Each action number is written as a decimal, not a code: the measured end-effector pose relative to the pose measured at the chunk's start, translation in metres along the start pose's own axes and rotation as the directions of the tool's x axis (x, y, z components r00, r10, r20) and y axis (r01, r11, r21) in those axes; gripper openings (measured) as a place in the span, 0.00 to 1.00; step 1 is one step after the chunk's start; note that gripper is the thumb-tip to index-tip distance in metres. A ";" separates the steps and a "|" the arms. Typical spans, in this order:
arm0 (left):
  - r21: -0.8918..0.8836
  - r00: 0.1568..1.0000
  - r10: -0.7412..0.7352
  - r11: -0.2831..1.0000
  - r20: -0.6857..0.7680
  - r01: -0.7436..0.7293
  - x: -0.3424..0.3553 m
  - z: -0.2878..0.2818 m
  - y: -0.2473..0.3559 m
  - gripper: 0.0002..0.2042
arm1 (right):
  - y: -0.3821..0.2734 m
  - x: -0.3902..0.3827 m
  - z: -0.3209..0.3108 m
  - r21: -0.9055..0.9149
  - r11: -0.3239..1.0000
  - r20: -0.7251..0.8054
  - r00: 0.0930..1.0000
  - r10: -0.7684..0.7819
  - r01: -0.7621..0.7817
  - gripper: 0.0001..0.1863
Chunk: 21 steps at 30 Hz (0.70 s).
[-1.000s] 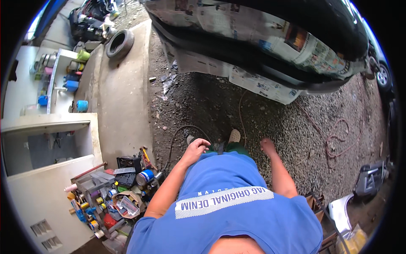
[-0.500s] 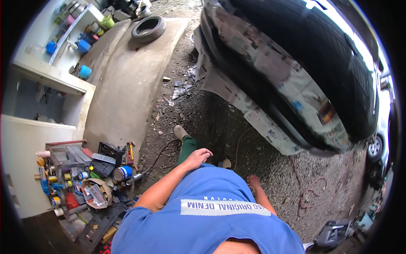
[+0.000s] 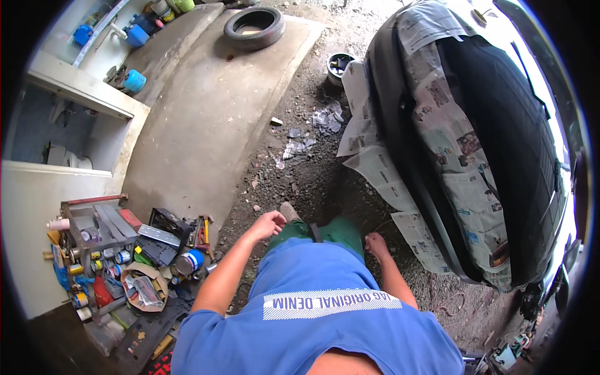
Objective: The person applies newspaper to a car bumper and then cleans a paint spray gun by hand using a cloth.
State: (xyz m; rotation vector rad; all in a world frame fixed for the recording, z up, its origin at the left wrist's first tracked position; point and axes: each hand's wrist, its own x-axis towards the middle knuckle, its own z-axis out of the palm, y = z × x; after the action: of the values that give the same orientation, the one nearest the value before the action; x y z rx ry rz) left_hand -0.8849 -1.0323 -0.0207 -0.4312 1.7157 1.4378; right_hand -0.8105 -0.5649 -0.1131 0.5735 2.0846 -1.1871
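Observation:
My left hand (image 3: 269,225) hangs in front of my left thigh, its fingers loosely bent and a little apart, with nothing visible in it. Beside my right hip, my right hand (image 3: 375,244) has its fingers curled in. Whether something small is inside them is hidden. Ahead and to the right of that hand is the dark car bumper (image 3: 395,94), with newspaper sheets (image 3: 459,140) covering the car body above it. More newspaper (image 3: 381,178) hangs along its lower edge. Neither hand touches the car.
On the left, a wooden rack (image 3: 90,234) holds cans and tools beside a cardboard box (image 3: 145,287) and a blue-banded can (image 3: 189,261). A tire (image 3: 254,28) lies on the concrete slab (image 3: 187,131). A bucket (image 3: 339,67) and crumpled sheets (image 3: 299,147) sit on gravel.
My left hand has swung left, away from my middle. My right hand has come further forward. The view has shifted, bringing the bucket by the car into plain sight.

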 end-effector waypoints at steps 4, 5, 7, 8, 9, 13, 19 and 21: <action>0.097 1.000 -0.005 0.995 -0.017 0.006 0.034 -0.052 0.048 0.18 | -0.067 0.028 0.026 0.259 0.966 -0.080 0.996 0.039 -0.017 0.13; 0.049 0.999 0.004 0.999 -0.041 -0.002 0.048 -0.058 0.063 0.16 | -0.073 0.034 0.027 0.210 0.978 -0.055 0.998 0.016 -0.004 0.15; -0.006 1.000 0.021 1.000 -0.002 -0.021 0.078 -0.075 0.096 0.15 | -0.079 0.045 0.031 0.144 0.989 -0.049 0.998 0.031 -0.023 0.15; -0.070 0.999 0.043 0.997 0.028 -0.041 0.095 -0.082 0.113 0.14 | -0.079 0.049 0.032 0.069 0.997 -0.039 0.998 0.040 -0.038 0.15; -0.077 0.998 0.066 0.995 0.016 -0.065 0.111 -0.086 0.131 0.12 | -0.080 0.054 0.033 0.069 0.991 -0.002 0.994 0.113 -0.113 0.14; -0.030 0.989 0.148 0.989 0.003 -0.148 0.182 -0.114 0.177 0.10 | -0.093 0.084 0.036 -0.133 0.979 0.075 0.983 0.168 -0.157 0.18; 0.008 0.973 0.082 0.996 0.216 -0.086 0.269 -0.105 0.337 0.10 | -0.095 0.155 0.016 -0.059 0.978 -0.082 0.978 0.193 -0.198 0.16; -0.101 0.979 0.099 0.992 0.179 -0.082 0.297 -0.133 0.359 0.09 | -0.175 0.162 0.006 0.086 0.976 -0.048 0.978 0.205 -0.200 0.15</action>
State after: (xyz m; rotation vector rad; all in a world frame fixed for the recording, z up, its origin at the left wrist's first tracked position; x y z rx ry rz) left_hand -1.3664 -0.9809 -0.0194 -0.2631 1.5429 1.5770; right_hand -1.0333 -0.6476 -0.1321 0.8459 1.9774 -1.1515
